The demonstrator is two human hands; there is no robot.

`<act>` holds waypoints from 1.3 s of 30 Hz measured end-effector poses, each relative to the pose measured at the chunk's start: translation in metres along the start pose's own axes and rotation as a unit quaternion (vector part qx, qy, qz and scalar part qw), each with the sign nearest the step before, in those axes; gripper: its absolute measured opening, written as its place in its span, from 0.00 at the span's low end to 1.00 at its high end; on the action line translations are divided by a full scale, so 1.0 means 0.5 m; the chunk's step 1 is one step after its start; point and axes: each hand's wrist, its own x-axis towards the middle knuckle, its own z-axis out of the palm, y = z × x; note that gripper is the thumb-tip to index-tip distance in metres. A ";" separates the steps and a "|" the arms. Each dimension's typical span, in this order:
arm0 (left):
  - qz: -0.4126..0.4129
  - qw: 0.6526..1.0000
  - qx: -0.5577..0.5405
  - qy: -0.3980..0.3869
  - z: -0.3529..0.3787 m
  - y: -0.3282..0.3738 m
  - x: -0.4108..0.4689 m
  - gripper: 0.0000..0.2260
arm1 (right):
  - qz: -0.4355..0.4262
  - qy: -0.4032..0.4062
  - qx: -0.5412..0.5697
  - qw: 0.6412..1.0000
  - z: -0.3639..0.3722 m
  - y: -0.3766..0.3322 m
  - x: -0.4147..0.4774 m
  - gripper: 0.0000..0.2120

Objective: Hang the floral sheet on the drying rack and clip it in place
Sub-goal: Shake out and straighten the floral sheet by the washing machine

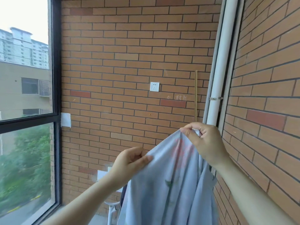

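The floral sheet [172, 184] is pale blue with faint pink and green flowers and hangs in long folds in front of me. My right hand [205, 142] pinches its top edge, held high near the right wall. My left hand [129, 161] pinches the same edge lower and to the left, so the edge slopes down between them. A white frame [112, 208], perhaps part of the drying rack, shows low behind the sheet. No clips are in view.
A brick wall [129, 62] with a white socket [154, 86] faces me. A white pipe [222, 62] runs down the right corner beside another brick wall. A dark-framed window [56, 95] stands on the left. A thin stick [196, 95] leans on the wall.
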 end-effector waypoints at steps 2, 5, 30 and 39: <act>-0.011 1.000 0.002 -0.003 0.004 -0.029 -0.020 0.20 | -0.007 0.027 -0.029 0.999 -0.019 0.004 0.010 0.09; -0.018 1.000 -0.001 -0.001 0.000 -0.055 -0.039 0.22 | -0.011 0.054 -0.069 0.996 -0.050 0.010 0.025 0.08; 0.086 0.939 0.177 0.282 -0.248 0.195 0.225 0.09 | 0.011 0.197 -0.178 0.964 -0.094 -0.006 0.151 0.12; 0.068 0.944 0.181 0.266 -0.251 0.189 0.214 0.08 | -0.048 0.228 -0.222 0.947 -0.111 -0.014 0.230 0.12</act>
